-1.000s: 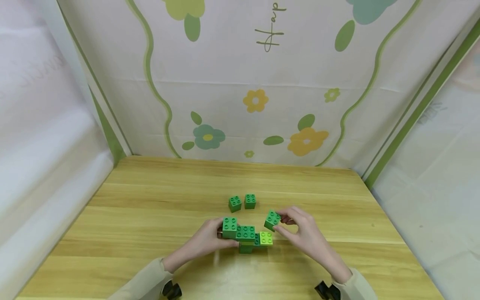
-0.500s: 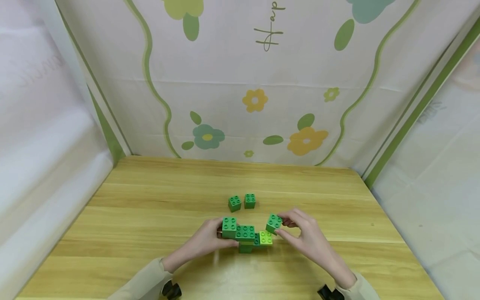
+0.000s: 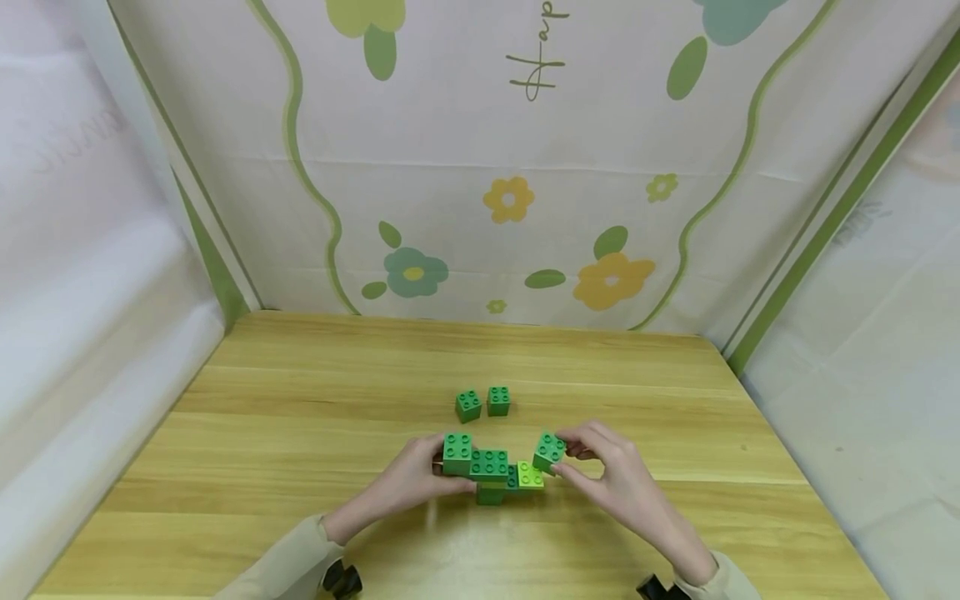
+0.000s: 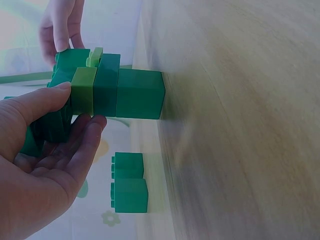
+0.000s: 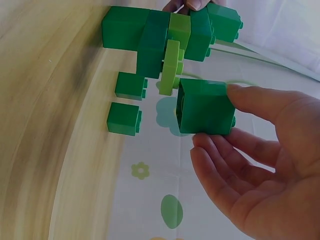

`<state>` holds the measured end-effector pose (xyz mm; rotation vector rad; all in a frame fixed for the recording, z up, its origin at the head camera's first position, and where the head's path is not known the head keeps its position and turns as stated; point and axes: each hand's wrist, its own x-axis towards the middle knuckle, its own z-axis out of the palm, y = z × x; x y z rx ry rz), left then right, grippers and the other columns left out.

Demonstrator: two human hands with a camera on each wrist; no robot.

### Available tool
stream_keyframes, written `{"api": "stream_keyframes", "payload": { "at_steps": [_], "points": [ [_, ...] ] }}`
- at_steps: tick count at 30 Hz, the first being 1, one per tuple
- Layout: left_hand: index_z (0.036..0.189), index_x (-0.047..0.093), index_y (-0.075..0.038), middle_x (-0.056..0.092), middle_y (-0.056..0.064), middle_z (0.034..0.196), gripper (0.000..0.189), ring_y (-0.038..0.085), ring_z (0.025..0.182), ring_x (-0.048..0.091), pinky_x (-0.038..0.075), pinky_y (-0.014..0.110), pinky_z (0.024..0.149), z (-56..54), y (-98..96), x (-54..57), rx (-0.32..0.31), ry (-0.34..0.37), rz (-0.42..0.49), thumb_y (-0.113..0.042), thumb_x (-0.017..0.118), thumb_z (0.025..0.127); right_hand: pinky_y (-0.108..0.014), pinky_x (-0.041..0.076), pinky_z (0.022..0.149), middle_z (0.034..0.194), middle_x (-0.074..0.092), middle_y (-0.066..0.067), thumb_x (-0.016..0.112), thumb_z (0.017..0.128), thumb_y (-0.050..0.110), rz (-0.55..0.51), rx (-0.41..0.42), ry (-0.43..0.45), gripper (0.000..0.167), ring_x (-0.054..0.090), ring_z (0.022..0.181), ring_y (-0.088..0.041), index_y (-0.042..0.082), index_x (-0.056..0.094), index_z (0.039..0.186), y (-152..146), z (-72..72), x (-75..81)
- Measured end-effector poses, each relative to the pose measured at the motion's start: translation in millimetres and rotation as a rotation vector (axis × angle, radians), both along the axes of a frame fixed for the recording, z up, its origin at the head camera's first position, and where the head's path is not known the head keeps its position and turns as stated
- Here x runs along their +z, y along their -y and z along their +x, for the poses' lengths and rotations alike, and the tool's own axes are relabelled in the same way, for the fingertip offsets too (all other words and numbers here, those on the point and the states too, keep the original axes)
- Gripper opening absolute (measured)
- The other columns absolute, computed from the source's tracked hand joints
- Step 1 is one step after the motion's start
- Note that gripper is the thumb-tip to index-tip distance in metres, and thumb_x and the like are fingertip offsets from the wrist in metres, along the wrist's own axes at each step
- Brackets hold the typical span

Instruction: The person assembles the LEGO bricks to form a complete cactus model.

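Note:
My left hand [image 3: 412,479] grips a stacked assembly of green toy building bricks [image 3: 489,465] from its left side, thumb in front. The stack's lowest brick [image 4: 141,94] is mid green, with dark green and lime layers above it. A thin lime brick [image 3: 530,475] sits at the assembly's right end, studs up. Between thumb and fingers my right hand [image 3: 618,471] pinches a loose green brick [image 5: 206,107] with four studs. This brick is tilted, just above and to the right of the lime one; I cannot tell whether they touch.
Two more green bricks, a left one [image 3: 468,406] and a right one [image 3: 498,401], stand studs up on the wooden table [image 3: 337,358] beyond the assembly. A white floral cloth [image 3: 450,125] hangs behind the table, and white cloth also hangs at both sides.
The right hand has moved slightly right and down with its pinched brick, which now lies closer to the lime brick. The left hand and the assembly have stayed almost still.

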<state>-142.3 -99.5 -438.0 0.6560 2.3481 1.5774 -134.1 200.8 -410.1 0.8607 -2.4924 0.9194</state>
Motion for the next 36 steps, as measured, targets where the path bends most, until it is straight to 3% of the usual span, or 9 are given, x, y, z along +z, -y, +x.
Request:
{"api": "stream_keyframes", "payload": {
  "at_steps": [12,22,30,36],
  "points": [
    [0.116,0.063,-0.001,0.073,0.015,0.107,0.043,0.020,0.093,0.071,0.057,0.013,0.077,0.3,-0.9,1.8,0.006,-0.006,-0.019,-0.013,0.082,0.079,-0.023,0.062,0.073,0.101,0.069,0.002,0.079,0.081,0.006,0.004,0.059,0.064,0.035,0.067,0.084,-0.007,0.007,0.068,0.114,-4.1,1.5,0.3],
    [0.116,0.062,-0.001,0.072,0.015,0.107,0.043,0.018,0.094,0.071,0.058,0.014,0.079,1.0,-0.7,0.6,0.007,-0.008,-0.011,-0.014,0.082,0.079,-0.024,0.062,0.071,0.104,0.069,0.000,0.076,0.084,0.004,0.011,0.176,0.048,0.035,0.068,0.083,-0.006,0.006,0.067,0.118,-6.8,-0.3,-0.4],
    [0.128,0.056,-0.002,0.065,0.017,0.121,0.056,0.026,0.108,0.065,0.060,0.034,0.091,2.2,-2.9,-5.6,0.002,0.093,0.072,-0.015,0.081,0.080,-0.024,0.061,0.071,0.106,0.069,0.001,0.074,0.086,0.005,0.025,0.206,0.078,0.034,0.067,0.085,-0.005,0.007,0.066,0.120,-7.2,-0.7,1.0],
    [0.137,0.053,-0.002,0.062,0.019,0.130,0.065,0.028,0.114,0.063,0.059,0.032,0.093,-0.1,-6.9,-9.9,0.028,0.158,0.112,-0.014,0.082,0.080,-0.024,0.062,0.071,0.106,0.069,0.001,0.074,0.087,0.006,0.021,0.205,0.086,0.033,0.067,0.086,-0.005,0.009,0.066,0.119,-7.1,-1.1,1.3]
  ]
}}
